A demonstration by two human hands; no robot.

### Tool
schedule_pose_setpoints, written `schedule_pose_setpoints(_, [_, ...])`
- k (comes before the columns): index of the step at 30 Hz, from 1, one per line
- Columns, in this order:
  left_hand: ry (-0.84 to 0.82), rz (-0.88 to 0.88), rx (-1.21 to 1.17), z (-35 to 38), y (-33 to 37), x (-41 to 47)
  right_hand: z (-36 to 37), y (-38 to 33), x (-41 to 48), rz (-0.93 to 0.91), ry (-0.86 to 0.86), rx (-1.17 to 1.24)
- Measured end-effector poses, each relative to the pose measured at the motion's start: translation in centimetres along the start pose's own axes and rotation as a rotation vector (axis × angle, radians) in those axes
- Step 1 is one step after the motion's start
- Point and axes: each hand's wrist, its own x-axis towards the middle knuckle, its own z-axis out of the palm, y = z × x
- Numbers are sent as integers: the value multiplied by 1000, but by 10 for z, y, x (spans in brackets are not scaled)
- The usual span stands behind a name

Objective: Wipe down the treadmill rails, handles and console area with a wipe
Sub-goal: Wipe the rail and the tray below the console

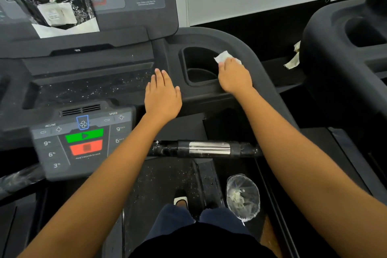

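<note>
At your far left, the control panel [81,140] with its green and red buttons sits below the console tray [94,88]. The tray is speckled with pale flecks, so I judge that stretch is not yet wiped. A shiny black packet [56,10] leans against the upper display.

Your left hand [162,94] lies flat on the console's edge just right of the tray. Its fingers are straight and close together and hold nothing; it seems only to brace you.

Next comes the cup holder [199,67]. The wipe [225,57] is on the holder's right rim, under your right hand [234,76]. The fingers are bunched down over the wipe and hold it pressed to the plastic, with a white corner poking out ahead of them.

You look to be in the console-area step, working round the cup holder. The next move calls for steady downward pressure while you draw the wipe along the rim and the curved arm beside it, without letting it slip into the well.

Below your forearms, the handle bar [209,148] with its metal sleeve shows white specks at its left end and likely needs a pass too. A lined bin [243,197] stands by your feet on the right.
</note>
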Motion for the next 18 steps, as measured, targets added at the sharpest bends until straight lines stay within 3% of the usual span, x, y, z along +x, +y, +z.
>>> schedule_pose_setpoints(3, [-1, 26, -13, 0, -4, 2, 20, -2, -37, 19, 144, -23])
schedule_pose_setpoints(10, [18, 2, -18, 4, 0, 4, 46, -27, -71, 143, 156, -7])
schedule_pose_setpoints(12, [21, -2, -3, 5, 1, 4, 46, -34, -70, 30, 216, 83])
schedule_pose_setpoints(15, [26, -9, 1, 5, 1, 5, 46, -29, -76, -305, 189, 162])
schedule_pose_setpoints(18, [9, -7, -28, 2, -2, 5, 33, 8, -74, -251, 180, 178])
